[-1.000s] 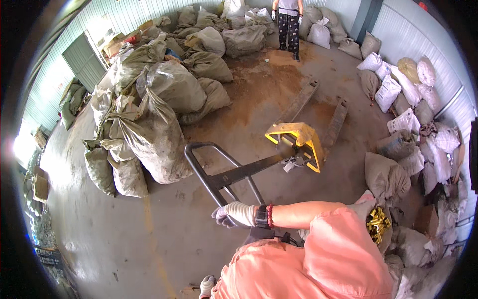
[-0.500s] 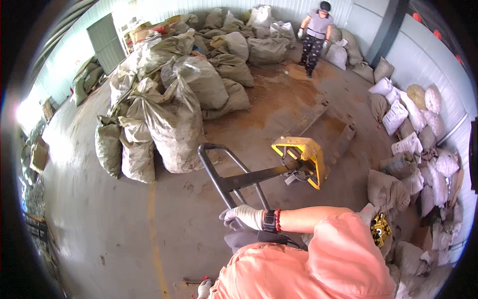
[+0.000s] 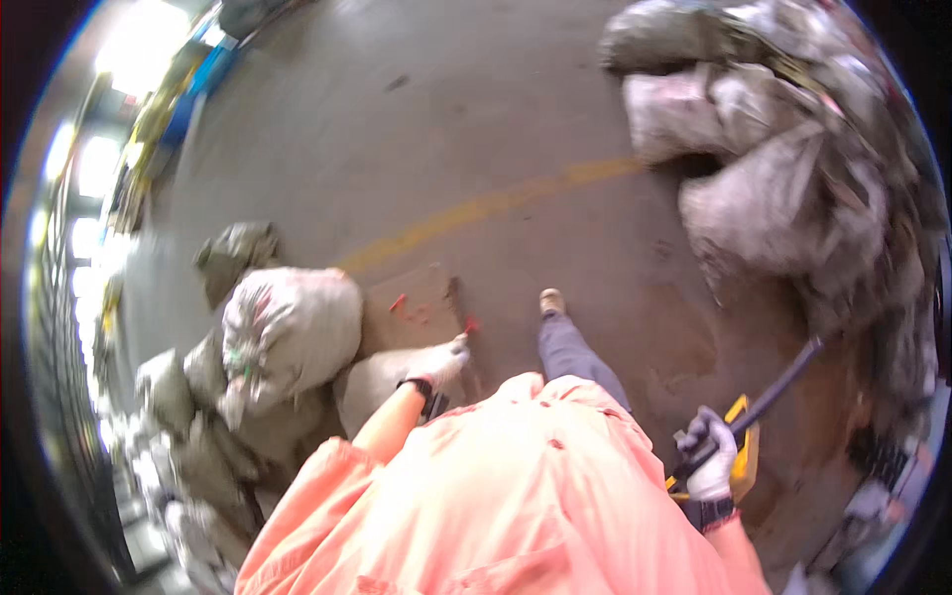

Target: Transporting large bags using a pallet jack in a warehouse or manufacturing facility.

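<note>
My gloved right hand (image 3: 710, 451) is closed around the black handle (image 3: 776, 390) of a hand pallet truck. Beside that hand shows the truck's yellow part (image 3: 748, 458); my arm and body hide the rest of it. On the other side, my gloved left hand (image 3: 448, 361) has its fingers drawn together, in front of a pale sack (image 3: 369, 395). A small red thing (image 3: 472, 324) and a thin dark strip appear just past its fingertips. Blur hides whether the hand holds them.
Left of me a stuffed white sack (image 3: 296, 327) lies among several others, next to a flat brown board (image 3: 407, 312) with red marks. Large bulging sacks (image 3: 783, 208) are heaped at the right. A yellow line (image 3: 476, 210) crosses the grey floor (image 3: 436, 109).
My view has swung left and down. The far sack heap and the other person have left the picture. My right hand stays on the pallet truck handle; my left hand now shows fully.
</note>
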Demonstrator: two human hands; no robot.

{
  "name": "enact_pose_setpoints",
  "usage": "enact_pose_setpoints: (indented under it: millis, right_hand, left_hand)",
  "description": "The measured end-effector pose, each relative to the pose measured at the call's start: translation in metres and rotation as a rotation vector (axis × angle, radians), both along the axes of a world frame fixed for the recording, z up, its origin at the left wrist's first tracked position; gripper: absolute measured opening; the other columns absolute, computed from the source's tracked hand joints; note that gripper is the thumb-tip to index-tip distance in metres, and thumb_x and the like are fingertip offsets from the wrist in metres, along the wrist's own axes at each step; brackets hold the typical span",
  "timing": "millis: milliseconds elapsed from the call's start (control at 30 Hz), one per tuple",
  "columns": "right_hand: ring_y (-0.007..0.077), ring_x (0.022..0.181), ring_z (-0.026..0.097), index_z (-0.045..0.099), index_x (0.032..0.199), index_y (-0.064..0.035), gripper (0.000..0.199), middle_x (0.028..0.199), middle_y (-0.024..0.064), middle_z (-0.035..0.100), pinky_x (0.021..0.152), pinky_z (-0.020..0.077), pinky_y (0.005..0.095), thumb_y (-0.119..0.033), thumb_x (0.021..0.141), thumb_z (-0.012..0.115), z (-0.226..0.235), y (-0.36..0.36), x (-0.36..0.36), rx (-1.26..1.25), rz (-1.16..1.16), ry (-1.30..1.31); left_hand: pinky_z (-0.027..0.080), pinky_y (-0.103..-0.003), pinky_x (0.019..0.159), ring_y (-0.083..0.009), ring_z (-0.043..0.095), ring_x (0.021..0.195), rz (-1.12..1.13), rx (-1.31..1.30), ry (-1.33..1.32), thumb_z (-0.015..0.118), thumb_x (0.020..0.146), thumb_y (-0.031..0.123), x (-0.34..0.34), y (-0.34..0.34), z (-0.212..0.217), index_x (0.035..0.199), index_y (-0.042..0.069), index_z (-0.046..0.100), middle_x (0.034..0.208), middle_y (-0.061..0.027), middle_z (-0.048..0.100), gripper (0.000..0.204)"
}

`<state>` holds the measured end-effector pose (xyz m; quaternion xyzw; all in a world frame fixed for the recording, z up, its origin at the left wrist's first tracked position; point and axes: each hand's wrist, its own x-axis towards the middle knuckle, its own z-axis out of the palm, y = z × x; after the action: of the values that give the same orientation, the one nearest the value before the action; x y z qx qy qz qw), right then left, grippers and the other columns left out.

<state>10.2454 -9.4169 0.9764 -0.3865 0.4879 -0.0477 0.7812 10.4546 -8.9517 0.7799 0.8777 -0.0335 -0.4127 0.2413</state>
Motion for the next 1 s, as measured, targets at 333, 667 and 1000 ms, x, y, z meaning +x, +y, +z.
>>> enact_pose_setpoints:
  millis: [333,667,1000]
  right_hand:
    - [0.0170,0.072,0.054,0.057,0.126,-0.0038,0.050,0.074,0.0023,0.056,0.077,0.0505,0.0339,-0.009,0.076,0.059,0.009,0.043,0.086,0.309,-0.014,0.653]
    - [0.0189,0.065,0.051,0.059,0.119,-0.0012,0.047,0.069,0.0044,0.052,0.073,0.0507,0.0369,-0.005,0.073,0.057,0.009,0.119,0.202,0.189,-0.105,0.673]
    - [0.0156,0.064,0.052,0.063,0.109,-0.0038,0.031,0.070,0.0013,0.052,0.071,0.0489,0.0341,-0.007,0.078,0.058,0.006,0.244,0.325,0.107,-0.067,0.704]
  left_hand:
    - [0.046,-0.035,0.099,-0.0268,0.063,0.115,0.517,0.005,0.257,0.053,0.096,0.028,0.096,0.083,0.025,0.124,0.006,0.066,0.123,-0.0126,0.068,0.037]
    - [0.049,-0.030,0.076,-0.0137,0.059,0.080,0.457,0.007,0.368,0.057,0.095,0.025,0.145,0.201,-0.083,0.114,0.004,0.069,0.091,-0.0019,0.068,0.030]
    - [0.049,-0.030,0.080,-0.0144,0.061,0.089,0.510,-0.211,0.289,0.056,0.100,0.025,0.401,0.326,-0.100,0.122,0.005,0.067,0.103,-0.0046,0.069,0.031]
